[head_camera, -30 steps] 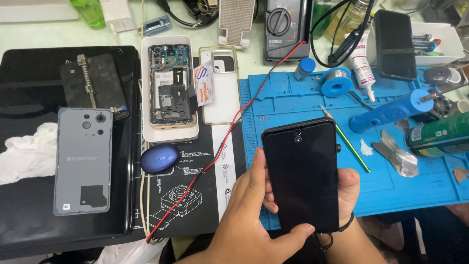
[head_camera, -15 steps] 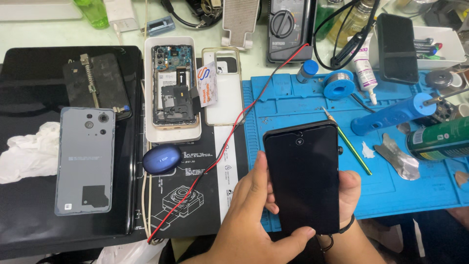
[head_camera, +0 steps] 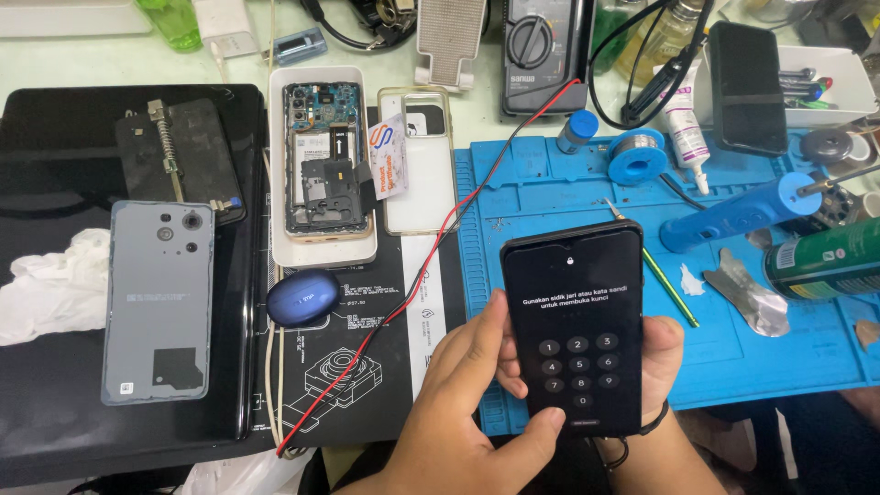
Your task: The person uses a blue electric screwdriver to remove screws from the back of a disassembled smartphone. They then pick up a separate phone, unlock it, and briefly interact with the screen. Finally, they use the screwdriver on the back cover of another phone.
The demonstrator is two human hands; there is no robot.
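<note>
Fingers of the right hand [head_camera: 662, 362] wrap the back and right edge of a black phone [head_camera: 575, 328], curled shut around it, so that the phone stands upright in the lower middle of the frame with its lit screen showing a number pad. The left hand [head_camera: 467, 403] cups the phone's left edge; its thumb [head_camera: 527, 438] lies across the bottom of the screen and its forefinger rests along the left side, half closed and touching the glass rather than gripping. A dark band circles the right wrist at the lower right.

Beneath the phone lies a blue work mat [head_camera: 733, 348], with a thin yellow-green stick [head_camera: 667, 286] just beside the phone's right edge. A red wire [head_camera: 431, 275] runs from the multimeter [head_camera: 541, 50] at top centre diagonally down to the lower left. Left of centre, a white tray [head_camera: 278, 165] holds an opened phone [head_camera: 323, 156] with its circuitry exposed; a blue oval case [head_camera: 302, 298] sits just below it. At left, a grey back cover [head_camera: 158, 302] rests on a black pad [head_camera: 55, 403], near crumpled white tissue [head_camera: 46, 289].
</note>
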